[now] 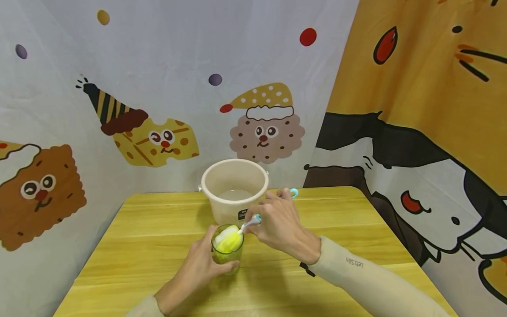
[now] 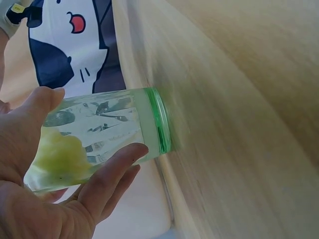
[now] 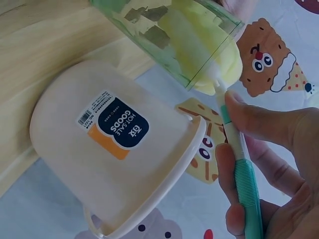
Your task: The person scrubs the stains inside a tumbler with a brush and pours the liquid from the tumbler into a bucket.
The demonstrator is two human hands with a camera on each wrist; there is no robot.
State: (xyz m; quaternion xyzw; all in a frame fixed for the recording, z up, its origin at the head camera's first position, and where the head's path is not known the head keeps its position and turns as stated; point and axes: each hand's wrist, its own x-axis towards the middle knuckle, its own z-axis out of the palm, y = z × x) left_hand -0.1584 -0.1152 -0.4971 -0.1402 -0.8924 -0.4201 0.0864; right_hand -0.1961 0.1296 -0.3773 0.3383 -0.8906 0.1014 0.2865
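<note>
A green-tinted glass (image 1: 231,257) stands on the table with my left hand (image 1: 200,259) wrapped round its side, thumb and fingers on opposite walls. In the left wrist view the left hand (image 2: 65,164) grips the glass (image 2: 114,119) with its base at the wood. My right hand (image 1: 279,222) holds the white and teal handle of a sponge cup brush (image 3: 241,184) between thumb and fingers. The brush's yellow and white sponge head (image 1: 228,240) sits inside the glass mouth, part of it bulging over the rim.
Just behind the glass stands a cream plastic bucket (image 1: 222,209) with a label (image 3: 122,124) on its side. The wooden table (image 1: 158,237) meets a cartoon-printed cloth (image 1: 166,44) at the back and right.
</note>
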